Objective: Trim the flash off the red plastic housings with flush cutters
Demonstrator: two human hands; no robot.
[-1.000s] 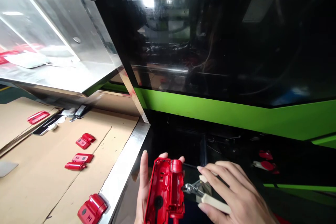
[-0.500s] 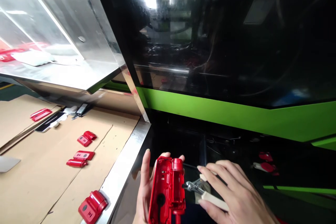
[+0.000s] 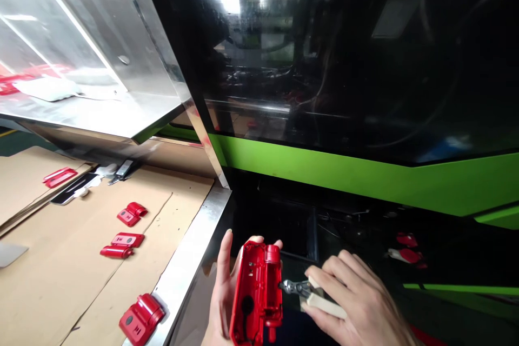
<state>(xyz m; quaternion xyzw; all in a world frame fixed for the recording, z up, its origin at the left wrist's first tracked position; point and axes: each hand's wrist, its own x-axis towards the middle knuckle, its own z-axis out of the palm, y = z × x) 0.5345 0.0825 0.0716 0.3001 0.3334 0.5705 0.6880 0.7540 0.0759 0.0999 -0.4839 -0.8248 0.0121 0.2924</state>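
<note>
Evidently, our left hand (image 3: 221, 305) cradles the red plastic housing (image 3: 253, 292), hollow side towards us, just off the bench's metal edge (image 3: 194, 238), while our right hand (image 3: 357, 303) is closed around cream-handled nippers (image 3: 298, 287). Their tips sit at the housing's right-hand side; whether they touch it, we cannot tell. We judge the step in hand to be nipper work along that side, and the next move calls for a steady housing and finely aimed tips. Farther left, similar red parts (image 3: 141, 318) lie on the cardboard-covered bench; ahead stands a dark-windowed machine with a green panel (image 3: 324, 175).
</note>
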